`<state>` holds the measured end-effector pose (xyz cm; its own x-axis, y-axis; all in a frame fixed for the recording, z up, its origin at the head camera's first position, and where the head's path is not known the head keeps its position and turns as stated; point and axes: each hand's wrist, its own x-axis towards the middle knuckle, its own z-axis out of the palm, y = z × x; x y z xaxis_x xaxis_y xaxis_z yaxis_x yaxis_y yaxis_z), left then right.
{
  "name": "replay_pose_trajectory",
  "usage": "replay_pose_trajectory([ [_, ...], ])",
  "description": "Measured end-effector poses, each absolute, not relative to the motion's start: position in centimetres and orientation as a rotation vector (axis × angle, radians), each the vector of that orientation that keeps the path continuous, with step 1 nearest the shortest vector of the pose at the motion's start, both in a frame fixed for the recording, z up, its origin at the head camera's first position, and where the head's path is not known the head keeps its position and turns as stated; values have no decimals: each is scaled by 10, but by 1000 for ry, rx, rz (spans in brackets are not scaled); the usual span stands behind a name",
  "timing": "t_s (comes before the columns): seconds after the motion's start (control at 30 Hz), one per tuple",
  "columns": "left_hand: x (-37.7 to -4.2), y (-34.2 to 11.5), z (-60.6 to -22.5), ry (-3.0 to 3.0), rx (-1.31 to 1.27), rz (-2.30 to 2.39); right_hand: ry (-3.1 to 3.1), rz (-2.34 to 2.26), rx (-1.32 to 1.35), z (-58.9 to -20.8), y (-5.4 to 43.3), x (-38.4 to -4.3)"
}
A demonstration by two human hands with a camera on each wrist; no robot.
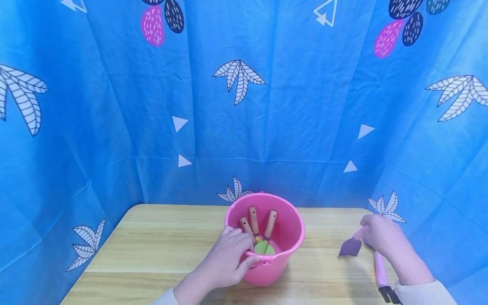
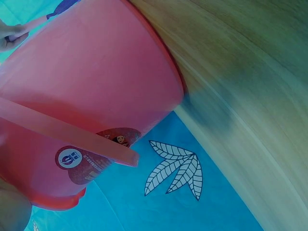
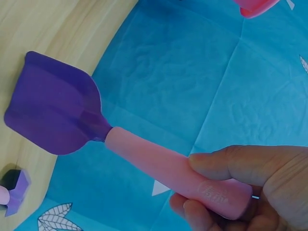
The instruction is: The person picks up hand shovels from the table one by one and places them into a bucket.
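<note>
A pink bucket (image 1: 264,275) stands tilted a little on the wooden table, and my left hand (image 1: 228,258) grips its near rim, thumb outside. Inside it are several tools with wooden handles (image 1: 270,224), one with a green blade (image 1: 264,248); their lower ends are partly hidden. To the right of the bucket, my right hand (image 1: 385,237) holds a small shovel (image 3: 55,103) by the end of its pink handle, its purple blade pointing down and left over the table. Beneath the right hand lies another tool (image 1: 380,271) with a pink-purple handle and black end.
Wooden boards of the table (image 1: 160,237) extend left of the bucket. A blue cloth (image 1: 297,106) with white leaf and triangle prints hangs around the back and sides. The bucket's pink carrying handle (image 2: 67,132) hangs against its labelled wall.
</note>
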<state>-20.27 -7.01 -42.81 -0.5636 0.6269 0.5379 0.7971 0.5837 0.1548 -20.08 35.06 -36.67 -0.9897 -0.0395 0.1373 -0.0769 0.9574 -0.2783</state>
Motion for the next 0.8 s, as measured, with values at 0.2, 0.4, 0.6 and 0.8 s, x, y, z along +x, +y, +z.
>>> replay_pose_trajectory([
  [0.2, -202, -69, -427, -2386, -1143, -533, -2977, 421, 103, -363, 351, -200],
  [0.4, -203, -69, -427, -2391, -1139, -535, -2948, 381, 135, -360, 351, -197],
  [0.6, -202, -69, -426, -2405, -1132, -541, -2960, 413, 149, -355, 349, -194],
  [0.8, -202, -69, -426, -2414, -1133, -540, -2939, 358, 172, -349, 349, -193],
])
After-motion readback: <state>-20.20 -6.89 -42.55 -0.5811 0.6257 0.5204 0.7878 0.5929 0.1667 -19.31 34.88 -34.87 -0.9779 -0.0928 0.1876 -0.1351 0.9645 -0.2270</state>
